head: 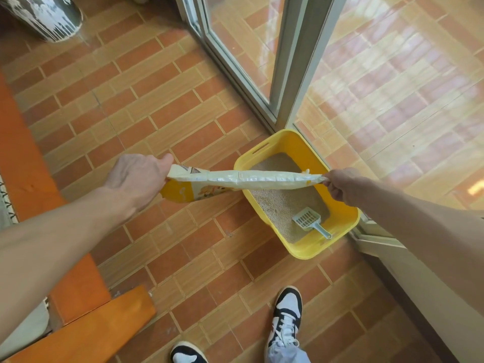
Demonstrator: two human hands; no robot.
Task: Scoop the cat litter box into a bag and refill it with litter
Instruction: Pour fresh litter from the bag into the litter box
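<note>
Both hands' fingers clamped on pale litter bag (243, 179) ends, yellow litter box (337, 226) beneath, grey scoop (309, 221) inside

The litter bag (243, 179), held stretched between the left hand (138, 176) and the right hand (340, 186), spans the far half of the yellow litter box (337, 226), blocking a straight drop there. The near half lies uncovered, save for the grey scoop (310, 222) on the litter. At two o'clock the glass door frame (296, 74) seems to touch the box. At nine o'clock lies bare tiled floor (146, 100); orange boards (83, 328) crowd seven o'clock.
</note>
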